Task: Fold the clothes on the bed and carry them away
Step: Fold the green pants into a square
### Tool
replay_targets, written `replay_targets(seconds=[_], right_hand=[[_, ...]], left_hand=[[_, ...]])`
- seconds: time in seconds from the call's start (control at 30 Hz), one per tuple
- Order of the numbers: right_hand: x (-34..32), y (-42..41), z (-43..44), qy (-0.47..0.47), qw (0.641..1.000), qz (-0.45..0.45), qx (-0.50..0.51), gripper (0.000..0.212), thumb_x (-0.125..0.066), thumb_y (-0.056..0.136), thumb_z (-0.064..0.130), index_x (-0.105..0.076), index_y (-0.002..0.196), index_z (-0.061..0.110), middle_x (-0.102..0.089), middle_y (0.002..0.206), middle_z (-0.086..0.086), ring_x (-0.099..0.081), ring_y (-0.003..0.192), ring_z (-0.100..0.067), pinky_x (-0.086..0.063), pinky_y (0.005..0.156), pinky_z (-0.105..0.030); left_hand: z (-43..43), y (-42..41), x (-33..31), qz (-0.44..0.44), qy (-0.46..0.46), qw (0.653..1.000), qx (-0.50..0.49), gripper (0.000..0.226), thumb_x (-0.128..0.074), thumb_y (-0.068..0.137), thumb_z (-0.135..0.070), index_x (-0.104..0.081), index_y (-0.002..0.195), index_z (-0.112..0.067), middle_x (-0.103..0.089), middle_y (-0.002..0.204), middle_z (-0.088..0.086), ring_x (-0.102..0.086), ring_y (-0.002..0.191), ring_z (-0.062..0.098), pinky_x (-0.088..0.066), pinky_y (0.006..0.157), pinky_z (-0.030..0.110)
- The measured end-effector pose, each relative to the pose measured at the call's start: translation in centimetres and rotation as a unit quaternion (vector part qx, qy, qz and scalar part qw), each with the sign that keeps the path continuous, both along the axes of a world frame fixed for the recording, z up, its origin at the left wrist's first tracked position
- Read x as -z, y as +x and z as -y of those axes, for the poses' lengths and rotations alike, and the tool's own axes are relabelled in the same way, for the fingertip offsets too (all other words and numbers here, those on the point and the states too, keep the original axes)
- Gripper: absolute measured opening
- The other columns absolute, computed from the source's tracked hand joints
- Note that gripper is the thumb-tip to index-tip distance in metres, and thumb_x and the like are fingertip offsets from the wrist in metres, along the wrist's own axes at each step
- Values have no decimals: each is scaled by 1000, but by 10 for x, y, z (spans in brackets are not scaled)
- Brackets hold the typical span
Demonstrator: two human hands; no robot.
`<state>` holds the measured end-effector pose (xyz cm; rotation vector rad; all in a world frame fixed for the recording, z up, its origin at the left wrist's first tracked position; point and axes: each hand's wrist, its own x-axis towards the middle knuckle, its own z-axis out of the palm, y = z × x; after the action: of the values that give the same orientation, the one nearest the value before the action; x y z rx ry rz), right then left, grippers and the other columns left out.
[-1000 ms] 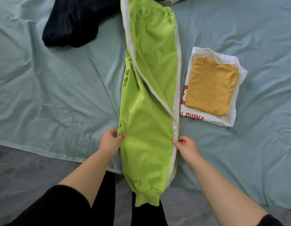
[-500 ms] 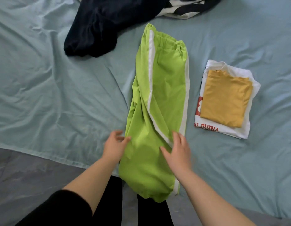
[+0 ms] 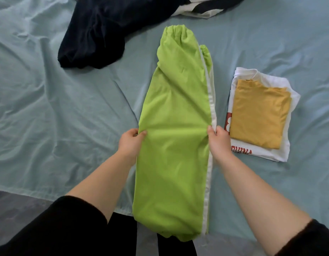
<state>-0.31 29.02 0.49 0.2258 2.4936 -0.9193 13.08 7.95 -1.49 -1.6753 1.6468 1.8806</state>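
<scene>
Bed (image 3: 49, 108), pants (image 3: 174, 145) lengthways, L hand (image 3: 131, 143), R hand (image 3: 219, 142) pinching

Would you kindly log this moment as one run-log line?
step: folding green trousers | left hand: pinches left edge | right hand: pinches right edge | folded stack: beside, right | dark garment: unfolded

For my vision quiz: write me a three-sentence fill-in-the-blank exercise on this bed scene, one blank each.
The left hand and right hand each pinch an edge of the ____ trousers. A folded mustard top lies on a folded ____ T-shirt. Both lie on the person's ____ side of the trousers.
Missing words: green; white; right.
</scene>
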Motion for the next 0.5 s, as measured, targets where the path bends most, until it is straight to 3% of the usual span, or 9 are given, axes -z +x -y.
replay_targets(seconds=[0.1,0.2,0.27,0.33,0.4,0.47,0.5], right_hand=[[6,-13,-9,-61,992,108,6,30,-55,96,31,-46,74,13,-50,73,-3,-47,68,-17,-36,61,-30],[4,-32,3,-129,984,107,53,26,-66,87,42,-62,80,17,-69,83,-4,-64,77,-20,-52,65,-23],[5,-47,14,-156,980,103,64,39,-66,86,47,-65,90,8,-71,96,-14,-68,87,-29,-56,83,-39],[6,-62,25,-183,974,113,69,34,-66,87,41,-66,91,7,-71,93,-10,-67,86,-27,-52,91,-50],[10,-75,29,-212,967,112,86,15,-66,90,28,-67,83,15,-71,89,-5,-66,84,-22,-54,90,-51],[11,-82,29,-217,964,101,114,12,-65,91,22,-66,80,16,-71,96,-12,-66,87,-25,-53,91,-51],[12,-84,28,-209,966,101,116,11,-65,91,21,-66,82,14,-71,101,-16,-66,89,-26,-53,91,-51]], left_hand=[[5,-12,-4,-3,123,992,-38,30,-68,89,-31,-68,102,-4,-76,91,10,-73,80,23,-57,76,36],[10,-33,-10,3,245,965,-98,47,-68,85,-47,-67,109,-7,-74,102,11,-71,95,27,-54,89,45],[8,-43,-14,7,301,944,-134,45,-64,87,-49,-67,109,-10,-73,106,11,-69,99,27,-53,88,46],[6,-46,-15,4,326,925,-194,36,-61,91,-42,-67,105,-9,-74,98,12,-70,92,27,-53,76,45],[10,-43,-16,-23,336,900,-277,27,-62,92,-31,-68,100,-7,-75,88,13,-72,78,27,-50,69,45],[18,-37,-18,-54,332,882,-330,19,-63,91,-24,-67,95,-7,-75,76,11,-73,63,24,-50,66,43],[21,-34,-17,-64,326,881,-337,18,-64,90,-23,-67,98,-7,-76,77,10,-73,65,24,-51,66,42]])
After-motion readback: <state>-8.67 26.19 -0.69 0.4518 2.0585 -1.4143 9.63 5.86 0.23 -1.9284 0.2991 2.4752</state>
